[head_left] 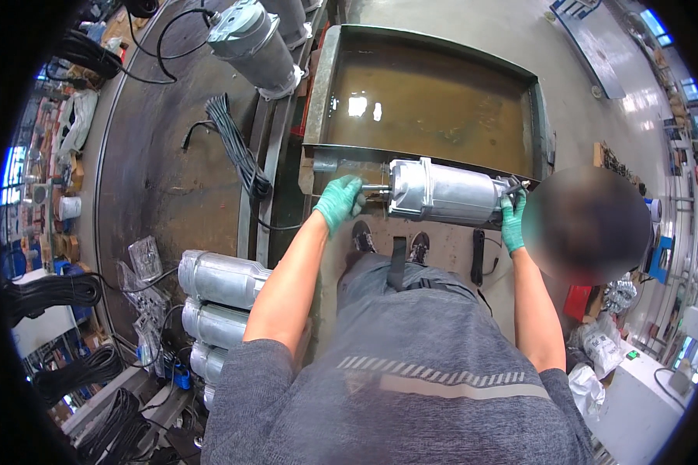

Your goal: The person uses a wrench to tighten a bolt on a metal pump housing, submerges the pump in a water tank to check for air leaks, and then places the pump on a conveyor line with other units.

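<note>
A silver cylindrical motor point(450, 192) lies on its side in front of me, along the near edge of a metal tank point(434, 152) of murky brown water. My left hand point(340, 203), in a green glove, closes around the thin metal shaft point(376, 188) that sticks out of the motor's left end. At the opposite end, my right hand point(513, 218), also gloved in green, grips the motor beside a short dark fitting point(515, 187). Part of its fingers is hidden behind that end.
On the left is a brown-stained workbench point(163, 186) with a coiled black cable point(236, 147). Upright motors point(253, 50) stand at its far end, and several more motors point(223, 279) lie stacked near my left arm. A blurred dark round patch point(589, 225) covers the right side.
</note>
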The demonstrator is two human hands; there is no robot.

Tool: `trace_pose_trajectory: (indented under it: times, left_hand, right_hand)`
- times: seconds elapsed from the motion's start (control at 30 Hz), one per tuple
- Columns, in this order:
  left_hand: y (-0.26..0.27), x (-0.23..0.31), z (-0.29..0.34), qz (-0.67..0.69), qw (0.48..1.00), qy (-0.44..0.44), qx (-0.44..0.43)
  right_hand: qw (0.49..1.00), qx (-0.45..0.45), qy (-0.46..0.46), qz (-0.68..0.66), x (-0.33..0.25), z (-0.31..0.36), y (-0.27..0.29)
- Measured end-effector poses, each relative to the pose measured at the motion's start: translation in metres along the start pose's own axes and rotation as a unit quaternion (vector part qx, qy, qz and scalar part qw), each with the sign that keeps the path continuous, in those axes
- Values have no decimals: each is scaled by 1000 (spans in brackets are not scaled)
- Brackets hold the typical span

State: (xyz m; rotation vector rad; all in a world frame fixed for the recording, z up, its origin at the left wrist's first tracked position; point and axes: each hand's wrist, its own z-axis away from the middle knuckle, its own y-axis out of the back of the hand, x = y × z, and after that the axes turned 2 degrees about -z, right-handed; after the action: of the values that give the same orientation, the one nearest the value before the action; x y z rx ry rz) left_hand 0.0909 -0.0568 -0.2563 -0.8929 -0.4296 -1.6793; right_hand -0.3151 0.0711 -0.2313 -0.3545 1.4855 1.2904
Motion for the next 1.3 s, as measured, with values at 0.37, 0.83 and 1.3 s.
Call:
trace_pose_trajectory:
  times: [0.37,0.83,1.3]
  left_hand:
    - [16,-16,-14,2,995,-20,-100]
    - [19,-21,-32,-423,886,-192,16]
    - [1,2,-8,-70,996,14,-62]
  right_hand:
    - [1000,-8,14,-1,13,-1,-2]
    - [994,-32,47,-92,22,-10,-6]
    - [996,-15,47,-69,21,-7,0]
